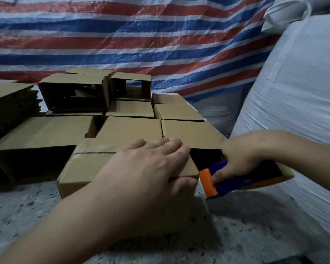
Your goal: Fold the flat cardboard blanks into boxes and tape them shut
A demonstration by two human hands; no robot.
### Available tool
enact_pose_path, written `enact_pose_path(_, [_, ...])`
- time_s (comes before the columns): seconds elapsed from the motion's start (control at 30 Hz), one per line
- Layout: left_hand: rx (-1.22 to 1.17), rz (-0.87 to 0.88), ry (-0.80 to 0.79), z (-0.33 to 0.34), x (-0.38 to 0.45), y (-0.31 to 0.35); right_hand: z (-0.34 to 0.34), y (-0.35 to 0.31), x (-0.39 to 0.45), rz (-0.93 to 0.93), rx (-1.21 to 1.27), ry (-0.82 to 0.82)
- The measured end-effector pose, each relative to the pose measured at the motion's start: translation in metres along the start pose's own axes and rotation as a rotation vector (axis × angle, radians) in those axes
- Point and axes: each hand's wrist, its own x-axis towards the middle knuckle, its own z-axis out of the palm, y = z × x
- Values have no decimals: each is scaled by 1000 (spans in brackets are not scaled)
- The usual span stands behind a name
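Note:
A small folded cardboard box (84,169) sits on the speckled floor (27,210) in front of me. My left hand (147,168) lies flat on its top, fingers spread over the flap seam and thumb over the right edge. Just right of the box, my right hand (242,155) grips a blue and orange tape dispenser (236,181), its orange end close to the box's right side. Whether tape runs from the dispenser onto the box is hard to make out.
Several folded boxes (130,128) are stacked behind the near one, some with open ends. A pile of flat blanks (6,100) lies far left. Large white sacks (297,96) stand on the right, a striped tarp (141,35) behind.

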Motion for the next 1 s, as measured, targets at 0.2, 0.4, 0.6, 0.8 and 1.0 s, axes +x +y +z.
enact_pose_path(0.2, [2, 11, 85, 7, -2, 0, 91, -3, -7, 43, 315, 513])
enact_pose_path(0.4, [1, 13, 119, 8, -3, 0, 124, -22, 1, 122, 384, 724])
enact_pose_path(0.6, [12, 17, 147, 8, -5, 1, 130, -44, 11, 110, 381, 698])
enact_pose_path(0.8, [12, 20, 170, 9, -6, 1, 115, -39, 2, 124, 364, 635])
enact_pose_path(1.0, [-5, 14, 183, 9, -6, 2, 45, -22, -16, -179, 1182, 940])
